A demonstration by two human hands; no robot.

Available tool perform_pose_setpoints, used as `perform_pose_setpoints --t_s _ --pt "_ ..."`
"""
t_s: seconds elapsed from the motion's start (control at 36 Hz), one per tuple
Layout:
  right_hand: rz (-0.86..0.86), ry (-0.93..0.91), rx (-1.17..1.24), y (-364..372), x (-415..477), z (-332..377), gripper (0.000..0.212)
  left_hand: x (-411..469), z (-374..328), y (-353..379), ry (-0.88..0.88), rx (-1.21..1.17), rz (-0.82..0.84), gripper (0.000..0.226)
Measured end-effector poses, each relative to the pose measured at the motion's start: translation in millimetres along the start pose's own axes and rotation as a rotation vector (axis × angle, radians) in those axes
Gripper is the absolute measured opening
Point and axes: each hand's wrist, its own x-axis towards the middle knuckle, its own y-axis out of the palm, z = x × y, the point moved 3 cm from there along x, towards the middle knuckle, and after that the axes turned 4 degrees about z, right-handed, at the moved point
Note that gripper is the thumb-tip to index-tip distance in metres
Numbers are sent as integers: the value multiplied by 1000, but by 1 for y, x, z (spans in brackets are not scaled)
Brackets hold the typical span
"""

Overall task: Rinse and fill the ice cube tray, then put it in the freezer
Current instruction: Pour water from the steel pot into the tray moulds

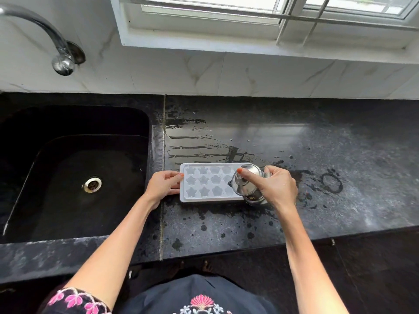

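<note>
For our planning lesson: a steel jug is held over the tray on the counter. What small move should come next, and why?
Probably tip the steel jug slightly further to pour: the right hand holds it over the tray, whose other end the left hand steadies.

The ice cube tray [204, 184] is moulded in pale, matt plastic. The jug [241, 190] is made of mirror-polished steel, as is the tap [56, 41]. The worktop [340, 143] is cut from dark speckled stone, made glossy where wetted.
</note>
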Motion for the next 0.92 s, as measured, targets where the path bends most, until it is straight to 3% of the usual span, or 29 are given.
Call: perform_pose_setpoints --t_s 0.11,0.17,0.92 --pt "13 -38 -1 3 -6 10 39 -1 0 1 3 -6 1 9" --pt "11 -60 2 4 -8 14 33 -1 0 1 4 -8 0 9" --pt "-9 -70 49 4 -9 16 33 2 2 0 19 18 -2 15"
